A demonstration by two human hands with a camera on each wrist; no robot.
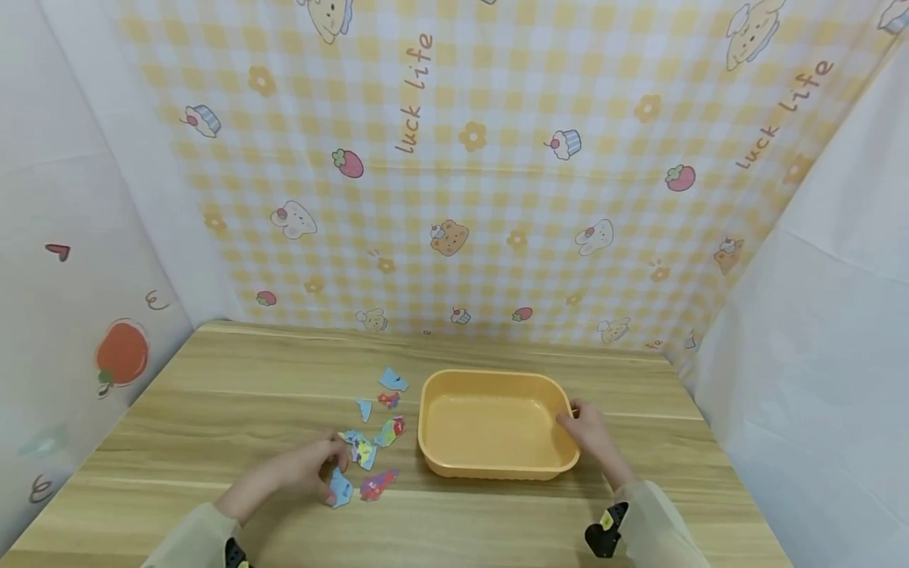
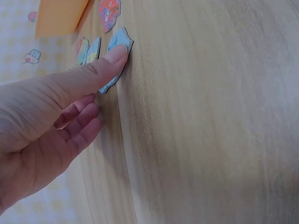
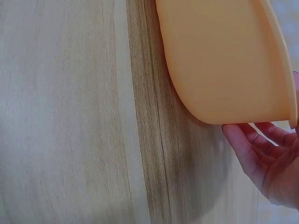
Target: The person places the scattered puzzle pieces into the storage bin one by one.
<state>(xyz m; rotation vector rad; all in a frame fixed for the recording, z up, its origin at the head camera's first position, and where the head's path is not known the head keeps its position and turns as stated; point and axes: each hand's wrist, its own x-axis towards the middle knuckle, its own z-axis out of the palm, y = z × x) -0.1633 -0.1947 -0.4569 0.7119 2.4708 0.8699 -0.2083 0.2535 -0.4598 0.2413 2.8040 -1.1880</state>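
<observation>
Nearest the head camera are your left sleeve (image 1: 195,540) and right sleeve (image 1: 660,530), at the front of the wooden table (image 1: 177,426). Your left hand (image 1: 305,471) has its thumb on the blue piece (image 1: 342,488) and its other fingers bent; it looks like a light pinch, though you cannot tell whether the piece is off the wood. Your right hand (image 1: 591,431) grasps the rim at the right end of the yellow tray (image 1: 497,473).

The blue piece lies well left of the tray, just beside the red-purple piece (image 1: 379,484). It looks thin, so take it by opposite edges rather than pressing on its face. Watch the yellow-and-blue piece (image 1: 365,451) near your fingers: a sideways sweep could drag it. A gentle right-hand grip should steady the tray; leaning on that end could tip it.

For room, plain wood runs left of your left hand and in front of the tray. Only a narrow strip parts the pieces from the tray's left wall, and its raised rim would need a lift to cross. The patterned cloth (image 1: 483,260) stands well behind both hands.
</observation>
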